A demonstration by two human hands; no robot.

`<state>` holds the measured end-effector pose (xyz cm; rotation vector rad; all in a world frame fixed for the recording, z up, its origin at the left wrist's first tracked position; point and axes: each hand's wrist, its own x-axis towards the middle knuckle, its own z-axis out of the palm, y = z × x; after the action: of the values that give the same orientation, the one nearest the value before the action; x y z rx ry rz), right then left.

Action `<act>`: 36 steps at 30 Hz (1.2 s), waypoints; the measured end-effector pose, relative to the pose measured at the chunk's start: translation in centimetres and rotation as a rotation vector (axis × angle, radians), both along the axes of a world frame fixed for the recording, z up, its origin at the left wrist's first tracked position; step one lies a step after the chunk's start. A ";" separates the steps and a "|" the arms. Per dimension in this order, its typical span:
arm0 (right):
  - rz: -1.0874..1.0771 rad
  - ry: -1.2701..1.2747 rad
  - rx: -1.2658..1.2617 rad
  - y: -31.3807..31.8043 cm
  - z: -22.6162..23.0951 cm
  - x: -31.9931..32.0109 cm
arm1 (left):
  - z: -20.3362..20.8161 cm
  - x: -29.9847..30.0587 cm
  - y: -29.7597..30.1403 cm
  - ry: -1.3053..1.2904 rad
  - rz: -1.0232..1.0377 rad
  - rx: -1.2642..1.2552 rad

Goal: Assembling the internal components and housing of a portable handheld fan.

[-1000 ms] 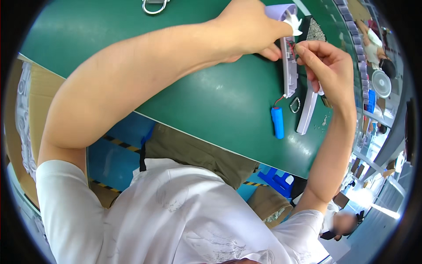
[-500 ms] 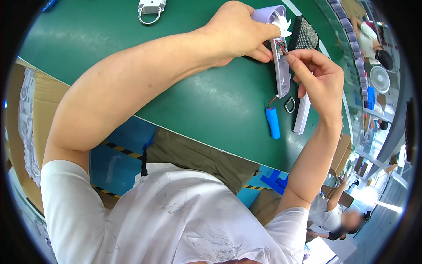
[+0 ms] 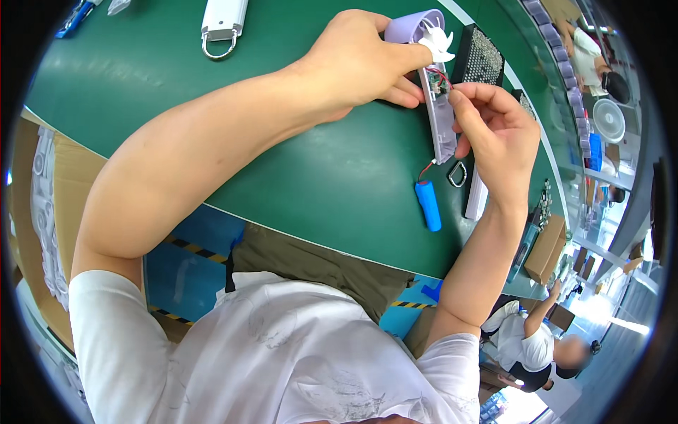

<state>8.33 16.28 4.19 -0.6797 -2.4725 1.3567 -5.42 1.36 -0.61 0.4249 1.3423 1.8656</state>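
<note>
My left hand (image 3: 364,60) grips the head end of an open lavender handheld fan housing (image 3: 442,131), its thumb by the white fan blades (image 3: 436,46). The fingers of my right hand (image 3: 500,138) are pinched at the red and dark wires (image 3: 439,73) over the housing's open handle. Exactly what lies between those fingertips is hidden. By a short red wire, a blue cylindrical battery (image 3: 428,206) hangs off the handle's lower end and lies on the table. Beside it are a metal D-shaped ring (image 3: 458,174) and a pale long cover piece (image 3: 477,199), partly behind my right wrist.
A black tray of small metal screws (image 3: 482,60) stands beyond my hands. At the far left lie a white device with a metal loop (image 3: 224,25) and a blue tool (image 3: 73,20). Lavender parts (image 3: 563,63) line the right; a person (image 3: 526,339) works at lower right.
The view has shifted, so the table things appear a little further left and lower. My left hand still holds the fan housing, and my right fingers stay pinched at the wires.
</note>
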 end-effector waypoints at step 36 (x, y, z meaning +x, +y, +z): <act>-0.051 0.210 0.083 -1.6 -1.6 0.0 | 0.2 0.4 0.2 -0.005 0.057 0.013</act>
<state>8.33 14.69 2.56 -0.5474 -2.3150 1.2320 -5.07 1.53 -0.37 0.3922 1.3519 1.9219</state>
